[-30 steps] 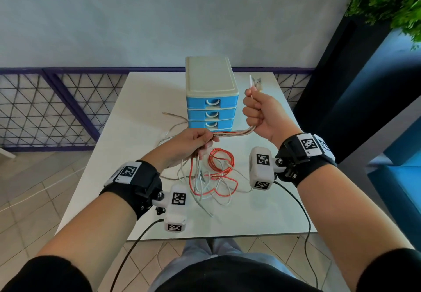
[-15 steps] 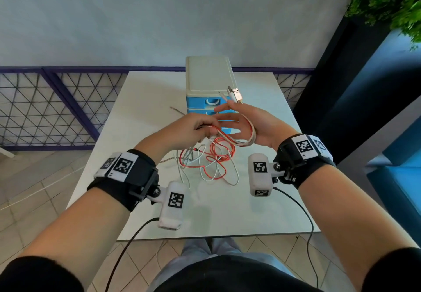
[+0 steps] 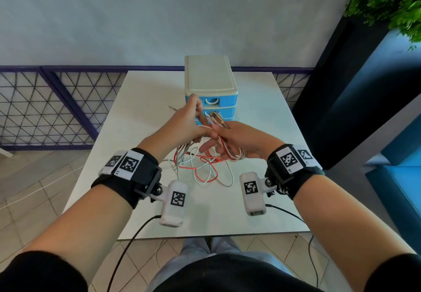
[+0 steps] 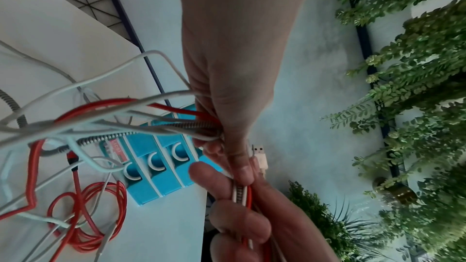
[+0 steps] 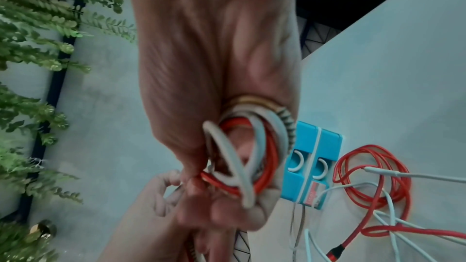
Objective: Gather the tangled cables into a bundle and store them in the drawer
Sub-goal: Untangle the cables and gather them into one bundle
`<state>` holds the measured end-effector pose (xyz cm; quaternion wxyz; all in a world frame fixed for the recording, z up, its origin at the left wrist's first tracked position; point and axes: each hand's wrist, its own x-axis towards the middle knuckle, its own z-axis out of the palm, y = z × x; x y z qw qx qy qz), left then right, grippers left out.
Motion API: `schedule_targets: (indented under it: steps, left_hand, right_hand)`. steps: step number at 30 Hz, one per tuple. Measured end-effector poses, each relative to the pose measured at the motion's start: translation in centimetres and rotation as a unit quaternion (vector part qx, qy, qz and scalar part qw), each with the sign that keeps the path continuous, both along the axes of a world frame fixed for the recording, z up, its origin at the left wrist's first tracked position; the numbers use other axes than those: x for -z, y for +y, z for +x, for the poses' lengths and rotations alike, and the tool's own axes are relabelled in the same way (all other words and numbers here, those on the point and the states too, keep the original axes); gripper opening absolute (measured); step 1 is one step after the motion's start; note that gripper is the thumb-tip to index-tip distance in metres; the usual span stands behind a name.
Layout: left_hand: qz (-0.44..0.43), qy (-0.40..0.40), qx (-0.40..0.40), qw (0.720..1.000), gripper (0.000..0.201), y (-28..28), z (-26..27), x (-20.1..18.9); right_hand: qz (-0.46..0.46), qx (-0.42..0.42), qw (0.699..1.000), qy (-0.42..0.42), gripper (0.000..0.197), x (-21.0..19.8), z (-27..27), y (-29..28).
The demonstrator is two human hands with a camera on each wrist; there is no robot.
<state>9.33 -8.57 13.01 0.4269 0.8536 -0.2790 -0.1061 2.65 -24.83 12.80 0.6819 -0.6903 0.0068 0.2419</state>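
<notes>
Several tangled cables, red and white with one braided, hang in a bunch [image 3: 201, 166] from both hands down to the white table [image 3: 145, 100]. My left hand [image 3: 190, 118] grips a run of the strands [image 4: 176, 125], raised in front of the drawer unit. My right hand [image 3: 239, 138] sits just right of it and holds cable loops [image 5: 252, 146] wound round its palm. A USB plug [image 3: 218, 118] sticks up between the hands. The small drawer unit [image 3: 210, 80] has a cream top and blue drawers [image 4: 156, 158], all closed.
A red cable coil [image 5: 370, 174] and loose white leads [image 4: 83, 166] lie on the table in front of the unit. A purple mesh railing [image 3: 57, 107] runs behind the table, and a dark planter with greenery [image 3: 387, 2] stands at the right.
My right hand came down from an upright fist to a low, flatter pose with cable wound round it. My left hand rose toward the drawer unit, drawing the strands over the right hand.
</notes>
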Motion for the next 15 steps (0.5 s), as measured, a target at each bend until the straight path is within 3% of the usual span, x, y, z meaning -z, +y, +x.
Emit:
schedule_targets:
  steps: [3, 7, 10, 12, 15]
  left_hand:
    - [0.005, 0.032, -0.003, 0.999, 0.053, 0.4, 0.2, 0.3]
    - [0.005, 0.144, 0.007, 0.99, 0.019, 1.5, 1.1, 0.8]
    - [0.0, 0.208, -0.002, 0.978, 0.039, 2.0, 1.3, 0.7]
    - [0.052, 0.185, 0.025, 0.981, 0.051, 2.1, 1.3, 0.7]
    - [0.14, 0.123, 0.053, 0.981, 0.042, 2.2, 1.4, 1.6]
  right_hand:
    - [-0.026, 0.022, 0.999, -0.009, 0.026, 0.2, 0.3, 0.2]
    - [-0.101, 0.04, 0.994, -0.03, 0.032, 0.3, 0.7, -0.1]
    - [-0.117, 0.023, 0.992, -0.03, 0.034, 0.5, 0.7, 0.2]
    - [-0.073, 0.04, 0.996, -0.01, 0.032, 0.8, 0.6, 0.4]
    - [-0.063, 0.043, 0.997, 0.004, 0.031, 0.9, 0.6, 0.2]
